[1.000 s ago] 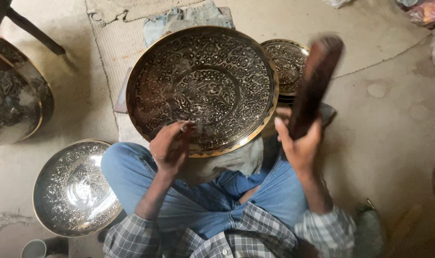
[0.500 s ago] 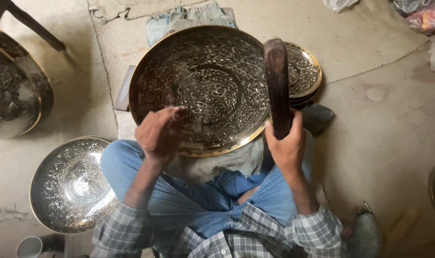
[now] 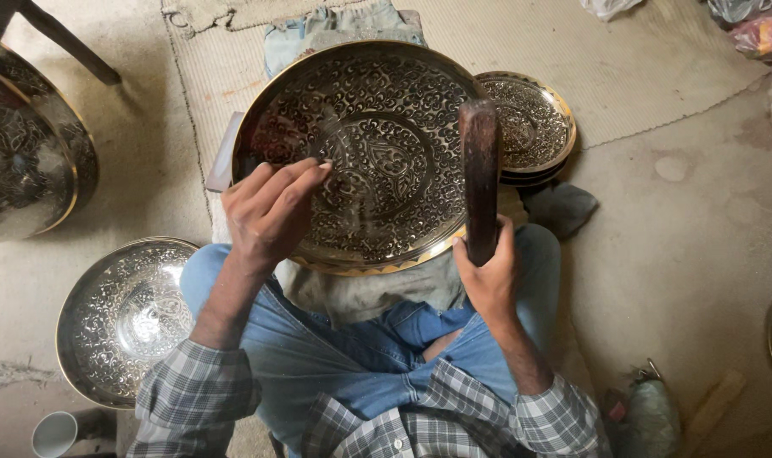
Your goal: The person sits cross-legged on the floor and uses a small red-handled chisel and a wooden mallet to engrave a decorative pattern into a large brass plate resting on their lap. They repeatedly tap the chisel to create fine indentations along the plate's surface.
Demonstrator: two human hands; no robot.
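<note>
Left hand [image 3: 271, 212] pinched shut on thin chisel [image 3: 331, 153], tip set on engraved brass tray [image 3: 360, 153] propped over lap. Right hand [image 3: 488, 276] closed round dark wooden mallet [image 3: 479, 178], raised upright just right of the chisel. Smaller trays [image 3: 530, 123] stacked far right; silvery bowl [image 3: 123, 318] on floor near left.

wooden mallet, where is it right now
In the head view the wooden mallet stands upright in the right hand, over the right rim of the big engraved tray.

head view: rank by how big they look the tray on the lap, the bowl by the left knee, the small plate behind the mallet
1. Tray, clearly largest.
2. Bowl.
3. Small plate, partly hidden and farther away, so its rank below the bowl is less sure.
</note>
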